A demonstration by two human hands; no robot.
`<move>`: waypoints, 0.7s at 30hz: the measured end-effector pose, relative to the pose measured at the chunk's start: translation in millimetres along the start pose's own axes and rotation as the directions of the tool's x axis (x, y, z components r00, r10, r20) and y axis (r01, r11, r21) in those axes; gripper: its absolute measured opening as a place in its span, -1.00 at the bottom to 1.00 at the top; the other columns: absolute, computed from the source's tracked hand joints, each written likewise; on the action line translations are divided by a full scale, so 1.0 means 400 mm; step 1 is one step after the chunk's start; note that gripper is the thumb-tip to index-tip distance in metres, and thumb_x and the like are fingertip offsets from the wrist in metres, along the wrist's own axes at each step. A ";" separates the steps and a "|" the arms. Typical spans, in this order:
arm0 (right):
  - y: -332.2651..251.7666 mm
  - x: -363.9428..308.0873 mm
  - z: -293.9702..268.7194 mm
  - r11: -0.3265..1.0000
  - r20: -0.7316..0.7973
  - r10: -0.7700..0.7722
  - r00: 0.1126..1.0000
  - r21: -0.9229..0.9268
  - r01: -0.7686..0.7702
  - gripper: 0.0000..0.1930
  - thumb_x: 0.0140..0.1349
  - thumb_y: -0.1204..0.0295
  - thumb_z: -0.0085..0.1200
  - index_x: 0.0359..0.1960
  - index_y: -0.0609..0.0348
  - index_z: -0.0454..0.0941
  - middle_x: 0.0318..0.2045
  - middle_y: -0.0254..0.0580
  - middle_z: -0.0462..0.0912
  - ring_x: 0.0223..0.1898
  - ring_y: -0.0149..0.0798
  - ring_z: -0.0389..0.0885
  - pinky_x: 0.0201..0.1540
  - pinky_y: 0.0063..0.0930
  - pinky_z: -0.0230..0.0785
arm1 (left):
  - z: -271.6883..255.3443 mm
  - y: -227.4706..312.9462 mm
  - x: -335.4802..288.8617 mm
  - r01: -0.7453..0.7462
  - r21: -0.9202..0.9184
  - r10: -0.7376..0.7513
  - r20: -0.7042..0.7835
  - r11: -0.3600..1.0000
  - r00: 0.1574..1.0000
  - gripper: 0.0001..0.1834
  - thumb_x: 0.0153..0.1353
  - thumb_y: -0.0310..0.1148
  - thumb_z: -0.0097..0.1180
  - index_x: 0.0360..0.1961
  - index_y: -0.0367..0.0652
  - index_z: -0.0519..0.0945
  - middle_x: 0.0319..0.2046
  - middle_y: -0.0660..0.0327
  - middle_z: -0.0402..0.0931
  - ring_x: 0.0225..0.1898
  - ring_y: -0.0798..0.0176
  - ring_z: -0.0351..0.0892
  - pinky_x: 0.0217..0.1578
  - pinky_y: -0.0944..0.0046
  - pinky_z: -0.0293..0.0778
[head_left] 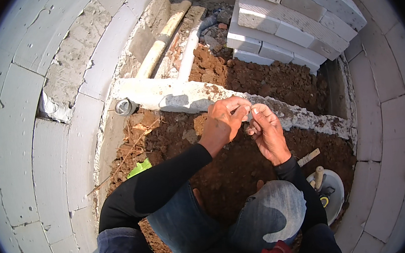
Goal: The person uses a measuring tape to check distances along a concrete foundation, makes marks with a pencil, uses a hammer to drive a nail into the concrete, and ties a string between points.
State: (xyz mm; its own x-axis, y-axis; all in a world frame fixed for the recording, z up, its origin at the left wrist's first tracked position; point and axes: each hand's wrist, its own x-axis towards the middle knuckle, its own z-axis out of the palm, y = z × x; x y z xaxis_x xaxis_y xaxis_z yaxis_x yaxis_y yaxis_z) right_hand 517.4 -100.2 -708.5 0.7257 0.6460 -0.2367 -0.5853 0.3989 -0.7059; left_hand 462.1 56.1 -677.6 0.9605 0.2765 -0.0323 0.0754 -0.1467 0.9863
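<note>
In front of my knees, my left hand [222,123] and my right hand [270,134] meet fingertip to fingertip. Both are closed in a pinch, thumb against fingers. Whatever lies between them is too small to make out; a thin pale strand seems to show by the right fingers. Behind the hands a whitish concrete beam [185,95] crosses the ground. Brown soil [226,173] lies below them.
Pale block walls curve up on the left [51,175] and right [384,143]. Blocks are stacked [290,20] at the back right. Two pipes [159,52] run behind the beam; a grey pipe end [125,107] stands left. A bucket [336,189] with tools sits by my right knee.
</note>
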 end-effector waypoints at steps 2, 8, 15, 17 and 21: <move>-0.002 0.002 -0.002 1.000 0.003 0.009 1.000 0.026 -0.009 -0.89 0.47 0.34 0.12 -0.13 0.07 0.54 -0.50 -0.58 0.49 -0.56 -0.68 0.27 -0.43 -0.68 0.32 | -0.004 0.005 -0.004 -0.060 0.069 0.060 -0.001 0.996 0.998 -0.81 0.37 -0.44 0.13 -0.15 -0.37 0.67 -0.29 0.15 0.72 -0.25 0.41 0.66 -0.22 0.33 0.59; 0.000 0.003 -0.020 0.999 -0.016 0.027 1.000 0.027 -0.026 -0.89 0.44 0.36 0.16 -0.14 0.09 0.56 -0.53 -0.59 0.45 -0.58 -0.68 0.27 -0.45 -0.67 0.32 | 0.002 0.031 -0.020 -0.113 0.111 0.116 -0.018 0.987 0.993 -0.80 0.38 -0.43 0.13 -0.14 -0.36 0.69 -0.33 0.14 0.73 -0.28 0.42 0.66 -0.23 0.32 0.58; -0.020 -0.006 -0.012 0.755 -0.037 -0.200 0.979 -0.643 0.130 -0.82 0.45 0.37 0.14 -0.15 0.23 0.67 -0.44 -0.61 0.53 -0.51 -0.71 0.27 -0.49 -0.68 0.09 | -0.013 0.000 -0.008 -0.035 0.133 0.034 0.009 0.991 0.999 -0.79 0.36 -0.42 0.16 -0.12 -0.36 0.70 -0.32 0.14 0.74 -0.30 0.42 0.66 -0.23 0.31 0.58; -0.020 -0.002 -0.016 0.744 -0.002 -0.213 0.977 -0.648 0.161 -0.82 0.46 0.37 0.12 -0.15 0.22 0.66 -0.45 -0.61 0.52 -0.50 -0.71 0.26 -0.48 -0.68 0.06 | -0.019 0.005 0.000 -0.009 0.161 0.003 0.033 0.987 0.999 -0.80 0.35 -0.42 0.18 -0.15 -0.36 0.70 -0.32 0.15 0.74 -0.30 0.42 0.66 -0.24 0.32 0.58; -0.020 -0.013 -0.016 0.892 -0.030 -0.074 0.997 -0.448 0.053 -0.81 0.49 0.32 0.08 -0.16 0.18 0.63 -0.46 -0.59 0.51 -0.48 -0.71 0.27 -0.45 -0.68 0.09 | -0.008 0.007 -0.004 0.042 0.031 -0.042 0.020 0.999 0.999 -0.83 0.32 -0.43 0.22 -0.22 -0.37 0.67 -0.36 0.14 0.72 -0.32 0.40 0.66 -0.26 0.32 0.56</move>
State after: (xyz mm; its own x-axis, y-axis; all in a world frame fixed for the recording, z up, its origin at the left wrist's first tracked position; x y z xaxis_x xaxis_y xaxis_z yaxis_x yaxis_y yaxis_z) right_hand 520.7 -111.0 -706.0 0.7778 0.5946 -0.2036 -0.3219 0.0987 -0.9416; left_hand 459.8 58.2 -674.4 0.9617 0.2630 -0.0772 0.1237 -0.1648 0.9785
